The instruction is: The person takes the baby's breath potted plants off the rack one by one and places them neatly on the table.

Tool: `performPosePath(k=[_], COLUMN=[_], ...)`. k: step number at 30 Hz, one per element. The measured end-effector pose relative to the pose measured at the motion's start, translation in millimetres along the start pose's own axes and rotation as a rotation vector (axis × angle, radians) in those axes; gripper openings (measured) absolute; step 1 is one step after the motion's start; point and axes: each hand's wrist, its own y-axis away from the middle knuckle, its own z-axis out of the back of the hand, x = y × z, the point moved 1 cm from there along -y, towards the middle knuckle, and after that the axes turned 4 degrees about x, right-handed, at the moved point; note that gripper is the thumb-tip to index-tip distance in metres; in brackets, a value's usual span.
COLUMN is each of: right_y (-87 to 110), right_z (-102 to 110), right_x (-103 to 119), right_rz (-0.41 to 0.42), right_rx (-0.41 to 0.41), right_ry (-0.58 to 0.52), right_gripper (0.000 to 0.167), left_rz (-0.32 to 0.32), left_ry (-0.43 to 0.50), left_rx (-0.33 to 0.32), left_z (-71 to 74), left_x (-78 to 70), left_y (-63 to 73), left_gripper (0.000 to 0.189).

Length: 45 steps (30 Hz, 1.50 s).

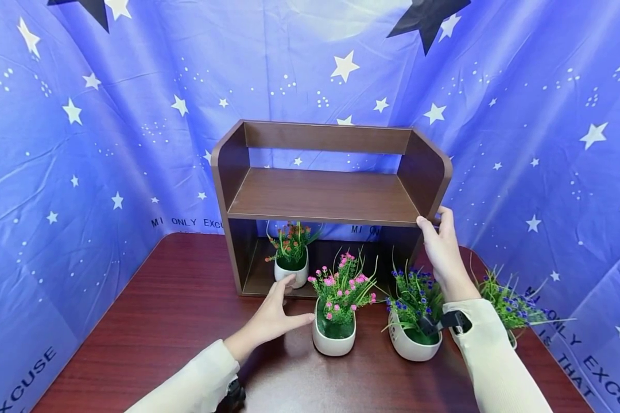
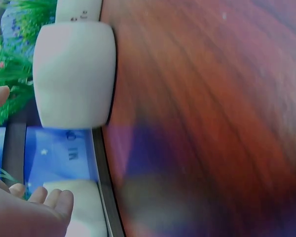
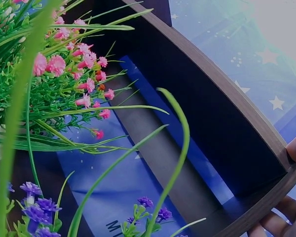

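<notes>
A brown two-tier wooden shelf (image 1: 320,195) stands on the table. My right hand (image 1: 444,258) grips its right side panel, the thumb on the front edge and the fingers behind; the right wrist view shows this grip on the shelf's edge (image 3: 266,128). Inside the lower tier, at the left, is a white pot with orange flowers (image 1: 291,272). My left hand (image 1: 268,318) has its fingers stretched out in front of that pot; whether they touch it I cannot tell. Its thumb points toward a white pot with pink flowers (image 1: 334,338), which stands before the shelf.
Right of the pink flowers stands a white pot with blue-purple flowers (image 1: 415,344). Another blue-flowered plant (image 1: 511,304) is partly hidden by my right forearm. Blue star-printed cloth (image 1: 134,115) hangs behind and at both sides of the red-brown table (image 1: 150,321).
</notes>
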Motion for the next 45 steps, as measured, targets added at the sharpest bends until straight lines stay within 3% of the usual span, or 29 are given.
performPosePath(k=[12, 18, 27, 38, 45], right_y=[-0.5, -0.5, 0.7, 1.2, 1.3], right_z=[-2, -3, 0, 0, -1], right_x=[0, -1, 0, -1, -1], right_rz=[-0.003, 0.002, 0.001, -0.003, 0.003], right_rx=[-0.003, -0.011, -0.004, 0.007, -0.003], right_ry=[-0.019, -0.015, -0.02, -0.019, -0.025], right_gripper=[0.037, 0.035, 0.035, 0.034, 0.033], left_rz=[0.022, 0.017, 0.061, 0.201, 0.194], left_ry=[-0.089, -0.08, -0.083, 0.045, 0.03], left_rx=[-0.126, -0.183, -0.246, -0.27, -0.257], left_z=[27.3, 31.9, 33.4, 34.9, 34.8], left_x=[15.0, 23.4, 34.9, 40.6, 43.1], left_y=[-5.2, -11.9, -31.8, -49.4, -63.6], left_gripper=[0.092, 0.087, 0.085, 0.09, 0.094])
